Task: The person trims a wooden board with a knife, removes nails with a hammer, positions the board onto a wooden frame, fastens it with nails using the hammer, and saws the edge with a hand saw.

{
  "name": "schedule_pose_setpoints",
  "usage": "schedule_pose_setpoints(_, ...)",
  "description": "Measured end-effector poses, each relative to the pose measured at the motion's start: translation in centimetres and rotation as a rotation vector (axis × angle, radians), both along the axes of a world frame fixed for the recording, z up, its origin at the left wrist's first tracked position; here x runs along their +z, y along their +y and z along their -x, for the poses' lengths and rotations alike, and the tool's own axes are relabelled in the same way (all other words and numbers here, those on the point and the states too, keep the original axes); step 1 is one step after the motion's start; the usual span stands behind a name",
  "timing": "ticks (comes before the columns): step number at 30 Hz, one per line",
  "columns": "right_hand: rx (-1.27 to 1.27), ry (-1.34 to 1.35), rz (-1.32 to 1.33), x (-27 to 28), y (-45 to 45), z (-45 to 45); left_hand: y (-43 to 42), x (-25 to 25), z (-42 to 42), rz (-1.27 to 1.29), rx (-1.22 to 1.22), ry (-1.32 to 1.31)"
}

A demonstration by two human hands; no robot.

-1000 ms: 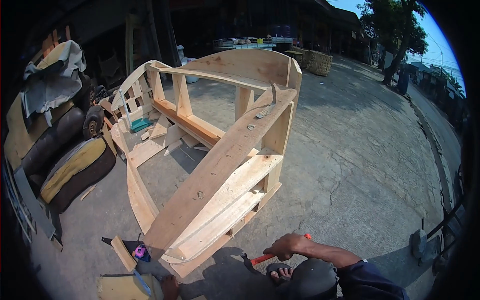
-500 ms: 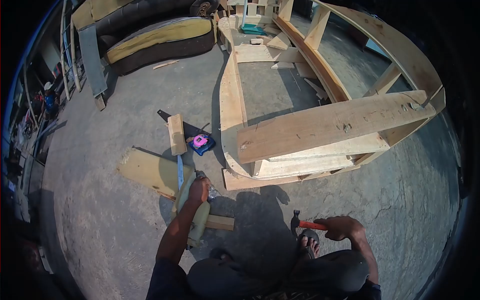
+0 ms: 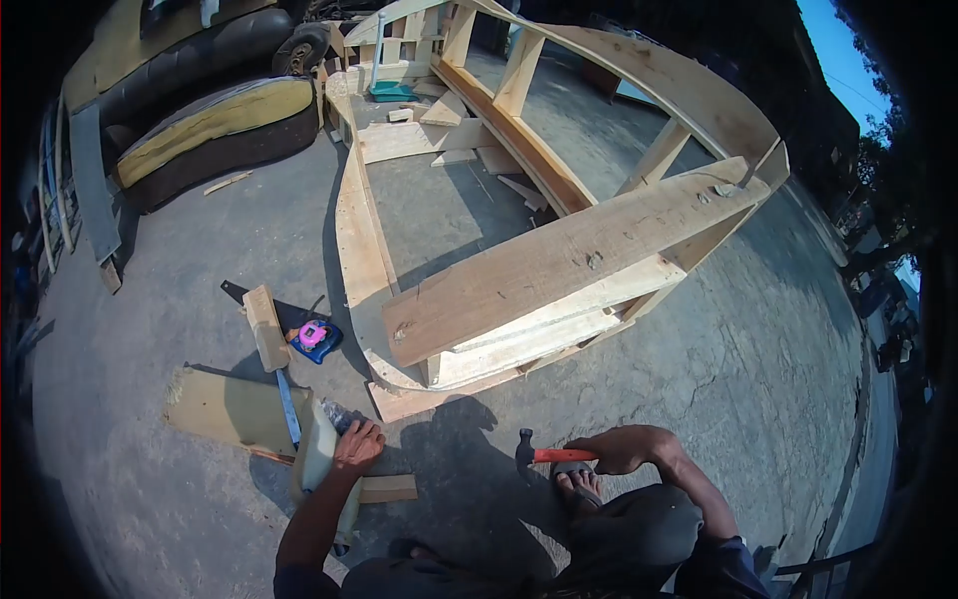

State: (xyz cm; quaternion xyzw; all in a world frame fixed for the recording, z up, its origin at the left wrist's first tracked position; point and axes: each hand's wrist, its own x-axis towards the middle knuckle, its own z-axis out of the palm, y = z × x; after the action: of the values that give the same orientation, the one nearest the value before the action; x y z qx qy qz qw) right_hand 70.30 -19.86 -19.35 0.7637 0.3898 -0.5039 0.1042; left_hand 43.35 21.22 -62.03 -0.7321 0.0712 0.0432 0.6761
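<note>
My right hand (image 3: pixel 621 449) grips a claw hammer (image 3: pixel 567 454) by its red handle, the head pointing left above my sandalled foot. At lower left, my left hand (image 3: pixel 359 446) has its fingers curled in; anything small between them is too hard to see. Close beside it lie a crinkled clear plastic bag (image 3: pixel 337 413) and a pale foam-like piece (image 3: pixel 317 445). A short wood offcut (image 3: pixel 389 488) sits just below that hand. In front of me stands a curved wooden frame (image 3: pixel 367 240), with a broad plank (image 3: pixel 559 262) across its near end.
A pink tape measure (image 3: pixel 312 334) rests on the handsaw's blue handle (image 3: pixel 325 351). Nearby are a wood block (image 3: pixel 265 327), a yellowish slab (image 3: pixel 228 407) and a bluish metal strip (image 3: pixel 288 407). Worn sofa parts (image 3: pixel 215 140) stand at the back left, with a green dustpan (image 3: pixel 393 92) inside the frame.
My view has swung right, so the scene sits further left and lower. My left hand has come away from the plastic bag, to its right. The hammer stays in my right hand.
</note>
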Motion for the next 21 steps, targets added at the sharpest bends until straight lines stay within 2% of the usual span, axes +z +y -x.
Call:
schedule_pose_setpoints(1, -0.030, 0.040, -0.038, 0.2, -0.9, -0.7, 0.3, -1.8, -1.7, 0.123, 0.089, -0.104)
schedule_pose_setpoints(3, -0.114, -0.035, -0.046, 2.0, -2.0, -1.2, -1.8, 9.4, -1.9, 0.999, -0.108, -0.176)
schedule_pose_setpoints(4, -0.129, -0.037, -0.017, 2.2, -2.9, -0.9, -2.0, 9.2, -2.4, 1.064, -0.035, -0.134)
schedule_pose_setpoints(5, -0.123, -0.062, -0.041, 1.2, -4.0, -1.6, -2.2, 10.6, -2.6, 1.106, -0.101, -0.128)
schedule_pose_setpoints(8, -0.113, -0.126, -0.056, 2.3, -5.6, -2.5, -2.4, 12.0, -2.9, 1.055, -0.192, -0.065)
schedule_pose_setpoints(12, -0.095, -0.159, -0.092, -0.1, -7.1, -5.2, -2.8, 12.3, -3.6, 1.001, -0.196, -0.139)
schedule_pose_setpoints(15, -0.089, -0.090, -0.189, -1.4, -8.7, -6.9, -3.9, 12.7, -4.9, 1.336, -0.059, -0.423)
schedule_pose_setpoints(16, -0.063, -0.043, -0.230, -1.8, -9.4, -7.6, -4.8, 14.1, -5.8, 1.319, -0.069, -0.419)
schedule_pose_setpoints(18, -0.056, -0.017, -0.249, -2.1, -10.7, -9.1, -7.6, 18.0, -7.5, 1.797, 0.213, -0.614)
schedule_pose_setpoints(19, -0.185, 0.054, -0.176, -1.4, -11.5, -9.1, -8.6, 20.7, -8.2, 2.017, 0.367, -0.703)
schedule_pose_setpoints(21, -0.362, 0.116, -0.095, -2.8, -12.9, -10.1, -10.2, 26.1, -8.6, 1.931, 0.397, -0.576)
